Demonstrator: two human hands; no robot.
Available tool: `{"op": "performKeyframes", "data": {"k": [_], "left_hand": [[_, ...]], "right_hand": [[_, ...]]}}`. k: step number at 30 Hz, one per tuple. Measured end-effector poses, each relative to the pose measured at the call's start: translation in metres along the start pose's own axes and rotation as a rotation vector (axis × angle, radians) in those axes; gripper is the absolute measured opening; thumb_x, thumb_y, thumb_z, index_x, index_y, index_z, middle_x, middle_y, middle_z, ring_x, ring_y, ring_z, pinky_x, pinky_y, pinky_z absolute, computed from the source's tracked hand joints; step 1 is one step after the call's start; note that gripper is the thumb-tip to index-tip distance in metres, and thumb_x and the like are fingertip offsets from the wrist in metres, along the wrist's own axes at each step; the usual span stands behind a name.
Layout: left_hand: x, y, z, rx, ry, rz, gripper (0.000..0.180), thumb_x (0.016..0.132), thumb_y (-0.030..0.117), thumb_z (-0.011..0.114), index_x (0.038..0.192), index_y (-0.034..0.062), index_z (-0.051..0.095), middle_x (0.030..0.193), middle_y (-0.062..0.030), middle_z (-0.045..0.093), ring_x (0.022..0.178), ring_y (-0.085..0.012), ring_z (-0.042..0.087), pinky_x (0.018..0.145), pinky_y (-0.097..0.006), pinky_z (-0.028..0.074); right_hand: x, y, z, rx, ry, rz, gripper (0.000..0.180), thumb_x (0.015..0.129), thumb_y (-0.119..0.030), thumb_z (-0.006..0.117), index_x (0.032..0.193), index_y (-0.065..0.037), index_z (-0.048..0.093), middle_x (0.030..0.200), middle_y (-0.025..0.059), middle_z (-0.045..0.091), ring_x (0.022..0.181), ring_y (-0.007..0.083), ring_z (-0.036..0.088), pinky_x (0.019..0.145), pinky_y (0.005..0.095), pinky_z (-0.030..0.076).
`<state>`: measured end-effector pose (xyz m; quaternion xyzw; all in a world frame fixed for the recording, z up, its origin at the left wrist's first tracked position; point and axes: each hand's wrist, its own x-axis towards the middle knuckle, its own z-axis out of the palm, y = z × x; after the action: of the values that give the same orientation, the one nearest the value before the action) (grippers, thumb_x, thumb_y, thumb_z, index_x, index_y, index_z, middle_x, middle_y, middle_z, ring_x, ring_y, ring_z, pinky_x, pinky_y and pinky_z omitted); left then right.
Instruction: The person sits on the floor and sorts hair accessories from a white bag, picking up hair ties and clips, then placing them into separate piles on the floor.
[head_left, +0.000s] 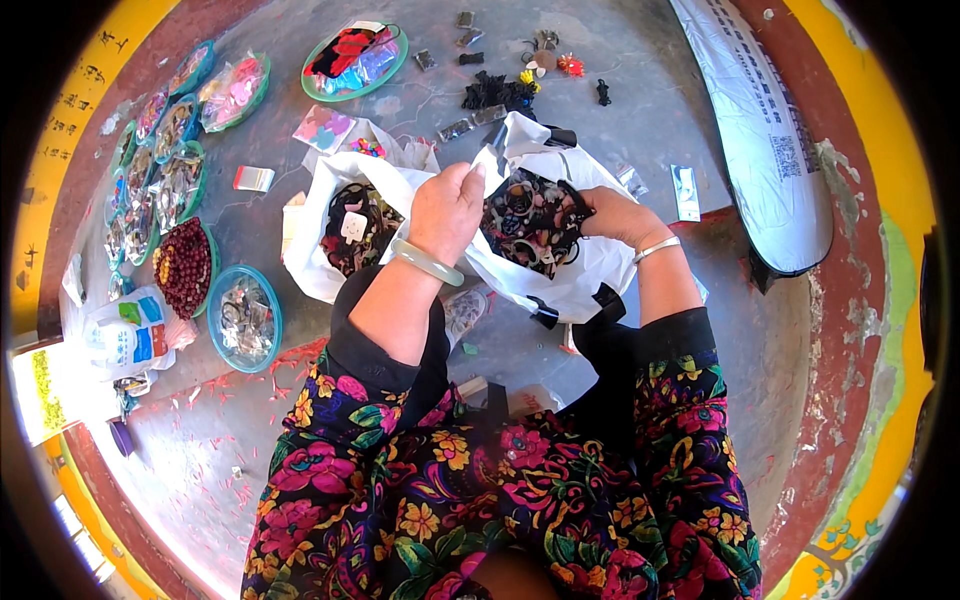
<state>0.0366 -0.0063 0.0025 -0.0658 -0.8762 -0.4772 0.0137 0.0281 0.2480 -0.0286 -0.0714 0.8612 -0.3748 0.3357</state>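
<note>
A white bag [600, 262] stands in front of me, its mouth spread wide. Inside lies a heap of mixed hair ties [525, 225], mostly black with some pink and pale ones. My left hand [447, 212] is closed on the bag's near-left rim, pinching the white material. At the right side of the opening, my right hand [613, 217] reaches into the heap; its fingertips are partly hidden and seem closed on a dark hair band [572, 207]. To the left is a second white bag [318, 262] of dark hair ties, with a square white piece [354, 227] on top.
Several tubs of small goods line the left, including a blue basket [245, 318] and dark red beads [183, 267]. Farther off are a green tray [355, 62] and black bundles [497, 92]. A long silvery board [765, 140] lies right; a shoe [464, 312] shows below the bags.
</note>
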Motion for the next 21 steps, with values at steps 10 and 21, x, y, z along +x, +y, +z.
{"op": "performKeyframes", "data": {"k": [10, 21], "left_hand": [[-0.002, -0.001, -0.003, 0.018, 0.002, -0.004, 0.030, 0.089, 0.028, 0.048, 0.076, 0.0016, 0.054, 0.067, -0.0233, 0.055, 0.068, -0.0433, 0.054, 0.058, -0.048, 0.041], [0.000, -0.004, 0.003, 0.024, 0.033, 0.037, 0.030, 0.089, 0.026, 0.050, 0.072, 0.0004, 0.052, 0.058, -0.0190, 0.050, 0.054, -0.0354, 0.048, 0.052, -0.041, 0.039]], "right_hand": [[0.046, -0.030, 0.058, -0.487, 0.258, -0.129, 0.020, 0.069, -0.016, 0.059, 0.087, -0.011, 0.067, 0.087, 0.0139, 0.064, 0.083, 0.0306, 0.061, 0.076, 0.0382, 0.048], [0.090, 0.016, 0.096, -0.465, 0.196, 0.146, 0.023, 0.078, -0.016, 0.052, 0.094, -0.008, 0.066, 0.100, 0.0151, 0.063, 0.097, 0.0297, 0.060, 0.082, 0.0389, 0.048]]}}
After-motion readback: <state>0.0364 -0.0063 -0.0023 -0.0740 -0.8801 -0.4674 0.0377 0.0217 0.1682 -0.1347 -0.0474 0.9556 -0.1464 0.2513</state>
